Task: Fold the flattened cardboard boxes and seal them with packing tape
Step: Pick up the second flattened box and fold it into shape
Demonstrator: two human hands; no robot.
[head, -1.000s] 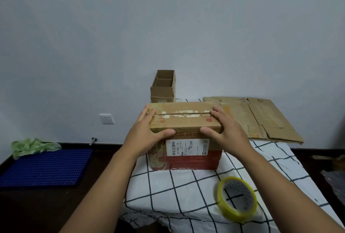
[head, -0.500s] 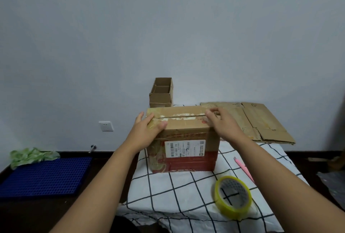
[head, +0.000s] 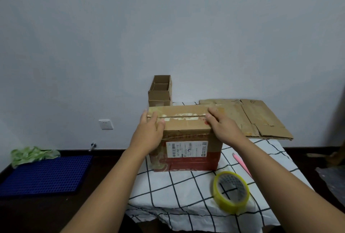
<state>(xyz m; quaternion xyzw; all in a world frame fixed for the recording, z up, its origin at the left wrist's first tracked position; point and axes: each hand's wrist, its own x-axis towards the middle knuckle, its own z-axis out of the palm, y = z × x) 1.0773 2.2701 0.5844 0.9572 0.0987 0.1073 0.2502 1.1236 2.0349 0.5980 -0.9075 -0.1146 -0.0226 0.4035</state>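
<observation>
A brown and red cardboard box (head: 186, 139) with a white label stands on the checked tablecloth (head: 186, 191), its top flaps closed. My left hand (head: 149, 131) rests flat on the box's top left corner, fingers straight over the flap seam. On the top right corner lies my right hand (head: 223, 128), fingers extended across the flap. A roll of yellowish packing tape (head: 231, 191) lies on the cloth to the front right of the box. Flattened cardboard boxes (head: 252, 116) lie behind on the right.
A small open cardboard box (head: 160, 91) stands at the back against the wall. A pink cutter (head: 241, 164) lies right of the box. On the floor at left are a blue perforated mat (head: 44, 174) and a green crumpled cloth (head: 31, 154).
My thumbs have come off the box's front face and both hands now lie flatter on the top. The view has tilted up, showing the pink cutter.
</observation>
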